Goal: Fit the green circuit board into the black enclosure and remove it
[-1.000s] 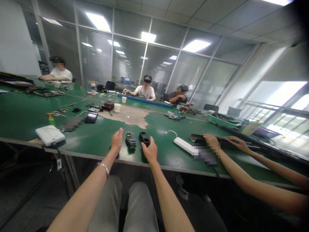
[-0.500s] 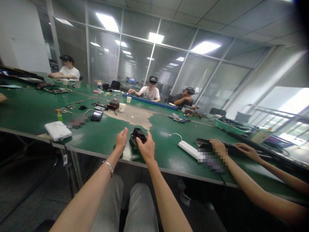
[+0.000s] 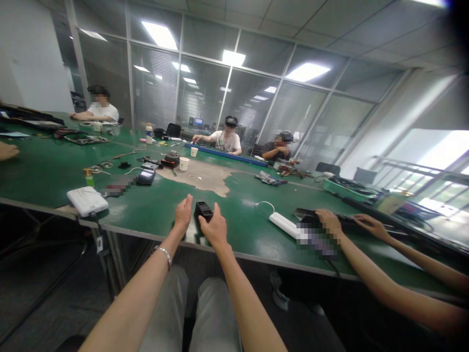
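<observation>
A small black device [image 3: 203, 209] with recessed slots on its upper face is at the front edge of the green table [image 3: 242, 215]. My right hand [image 3: 215, 226] has it between thumb and fingers, on its right side. To the left of the device, my left hand [image 3: 182, 213] is held upright with its fingers together and stretched out, touching nothing that I can see. A metal bracelet [image 3: 163, 255] is round my left wrist.
A white power bank [image 3: 88, 201] lies at the left edge, a long white one [image 3: 283, 225] at the right. Beside it a person's hands [image 3: 330, 226] touch a dark part. A paper cup [image 3: 183, 163] and several parts stand farther back; people sit across.
The black device has tipped over so its slotted face shows more, and the green board seen on it is hidden. My right hand has shifted slightly left. The view has moved a little.
</observation>
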Demonstrator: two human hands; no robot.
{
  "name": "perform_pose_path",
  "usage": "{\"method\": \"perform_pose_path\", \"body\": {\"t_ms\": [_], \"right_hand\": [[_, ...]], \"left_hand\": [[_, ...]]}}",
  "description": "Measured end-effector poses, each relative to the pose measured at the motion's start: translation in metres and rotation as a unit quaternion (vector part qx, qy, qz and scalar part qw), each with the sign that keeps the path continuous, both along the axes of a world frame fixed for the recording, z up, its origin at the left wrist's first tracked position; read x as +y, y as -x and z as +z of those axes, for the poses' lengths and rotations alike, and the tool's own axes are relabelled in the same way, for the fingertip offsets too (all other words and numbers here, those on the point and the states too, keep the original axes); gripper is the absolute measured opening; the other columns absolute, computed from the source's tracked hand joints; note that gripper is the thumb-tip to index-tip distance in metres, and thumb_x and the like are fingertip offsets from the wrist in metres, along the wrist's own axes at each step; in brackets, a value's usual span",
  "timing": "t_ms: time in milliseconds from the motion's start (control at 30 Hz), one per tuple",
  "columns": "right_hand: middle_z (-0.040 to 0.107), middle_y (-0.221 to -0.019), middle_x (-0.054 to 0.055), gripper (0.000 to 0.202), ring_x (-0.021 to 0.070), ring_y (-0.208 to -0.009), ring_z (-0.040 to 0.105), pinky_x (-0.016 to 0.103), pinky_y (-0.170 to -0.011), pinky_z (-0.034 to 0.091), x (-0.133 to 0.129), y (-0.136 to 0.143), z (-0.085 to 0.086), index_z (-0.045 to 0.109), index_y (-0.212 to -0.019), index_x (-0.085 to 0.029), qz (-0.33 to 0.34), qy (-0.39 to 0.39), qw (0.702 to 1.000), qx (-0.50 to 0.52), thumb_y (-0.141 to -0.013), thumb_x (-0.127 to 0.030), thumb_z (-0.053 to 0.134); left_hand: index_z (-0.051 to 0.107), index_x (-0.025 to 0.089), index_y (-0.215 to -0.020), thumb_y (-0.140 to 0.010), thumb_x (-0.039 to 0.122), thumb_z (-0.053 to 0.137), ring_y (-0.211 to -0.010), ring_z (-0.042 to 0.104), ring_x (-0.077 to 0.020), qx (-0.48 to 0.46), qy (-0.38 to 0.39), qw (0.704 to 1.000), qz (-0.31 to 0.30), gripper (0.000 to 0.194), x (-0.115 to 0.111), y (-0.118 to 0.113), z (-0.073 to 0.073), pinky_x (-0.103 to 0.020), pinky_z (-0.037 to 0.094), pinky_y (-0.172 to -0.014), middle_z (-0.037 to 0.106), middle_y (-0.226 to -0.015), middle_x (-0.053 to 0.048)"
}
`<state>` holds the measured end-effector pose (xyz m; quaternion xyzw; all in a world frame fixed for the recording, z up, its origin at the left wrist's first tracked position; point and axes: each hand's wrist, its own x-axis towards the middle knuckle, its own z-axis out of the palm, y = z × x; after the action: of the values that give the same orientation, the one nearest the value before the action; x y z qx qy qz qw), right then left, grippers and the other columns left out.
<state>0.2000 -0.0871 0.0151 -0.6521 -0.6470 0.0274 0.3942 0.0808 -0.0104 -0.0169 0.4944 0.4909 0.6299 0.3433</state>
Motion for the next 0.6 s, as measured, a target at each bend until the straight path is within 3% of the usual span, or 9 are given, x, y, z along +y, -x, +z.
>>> {"method": "perform_pose_path", "body": {"t_ms": [167,333,467,600], "right_hand": [[0.053,-0.131,0.025,0.084,0.0319,-0.119,0.053,0.040,-0.100,0.041,0.001,0.001,-0.019,0.032,-0.141,0.001,0.013,-0.064,0.997,0.032,-0.076,-0.040,0.065],[0.053,-0.131,0.024,0.080,0.0318,-0.119,0.054,0.042,-0.100,0.041,0.006,0.005,-0.024,0.033,-0.141,-0.001,0.000,-0.077,0.995,0.064,-0.076,-0.038,0.065],[0.054,-0.130,0.024,0.075,0.0327,-0.117,0.055,0.043,-0.097,0.044,0.004,0.006,-0.023,0.036,-0.140,-0.002,-0.006,-0.058,0.996,0.073,-0.078,-0.034,0.062],[0.057,-0.127,0.022,0.073,0.0310,-0.116,0.057,0.042,-0.096,0.045,0.002,0.007,-0.009,0.036,-0.140,-0.004,-0.007,-0.062,0.993,0.101,-0.079,-0.038,0.061]], "left_hand": [[0.067,0.014,-0.109,-0.088,0.062,0.034,-0.114,0.059,-0.0248,-0.013,0.006,1.000,-0.002,0.062,-0.003,0.001,0.001,-0.039,0.042,-0.099,0.066,-0.118,-0.015],[0.068,0.015,-0.109,-0.089,0.061,0.035,-0.117,0.058,-0.0250,-0.026,0.016,1.000,0.002,0.059,-0.008,0.000,0.008,-0.038,0.040,-0.103,0.067,-0.117,-0.014],[0.068,0.015,-0.109,-0.089,0.060,0.036,-0.117,0.058,-0.0253,-0.032,0.020,0.999,0.004,0.059,-0.010,-0.001,0.011,-0.039,0.040,-0.104,0.067,-0.117,-0.013],[0.068,0.015,-0.109,-0.089,0.060,0.036,-0.116,0.058,-0.0255,-0.033,0.024,0.999,0.006,0.059,-0.010,-0.001,0.011,-0.039,0.042,-0.102,0.066,-0.118,-0.014]]}}
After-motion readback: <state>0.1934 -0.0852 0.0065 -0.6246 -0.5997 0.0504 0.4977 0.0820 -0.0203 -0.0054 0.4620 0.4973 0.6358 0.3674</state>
